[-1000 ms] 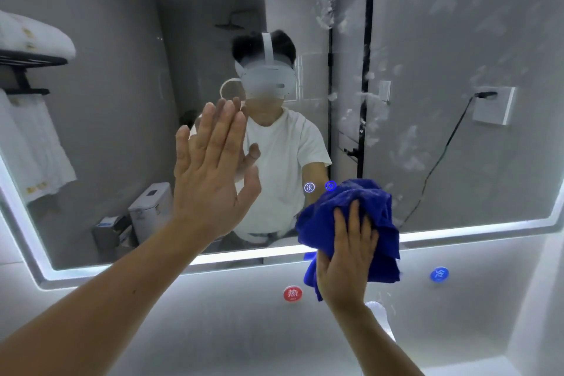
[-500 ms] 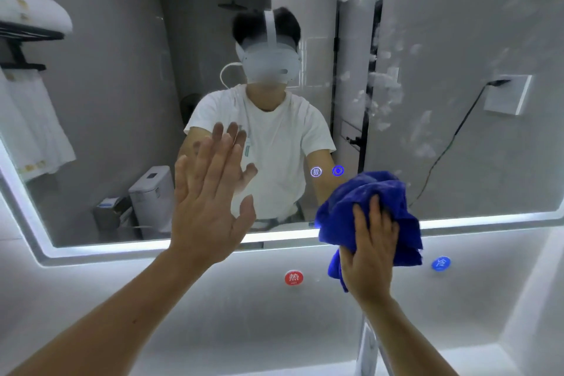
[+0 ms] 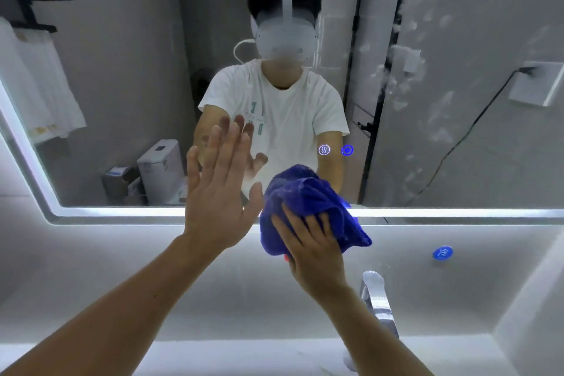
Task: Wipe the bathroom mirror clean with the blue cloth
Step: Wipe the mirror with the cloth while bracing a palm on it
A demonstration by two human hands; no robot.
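Blue cloth (image 3: 308, 201), bunched, sits at the lit lower edge of the mirror (image 3: 122, 70), gripped by the right hand (image 3: 311, 249), fingers dug into its folds. Just beside it, the left hand (image 3: 219, 192) is held flat toward the glass, fingers straight. White smears (image 3: 412, 40) fleck the glass's right side.

Left hand (image 3: 218, 192) flat, fingers straight toward 12 o'clock. Right hand (image 3: 311, 241), at its 4 o'clock, grips blue cloth (image 3: 305, 192).
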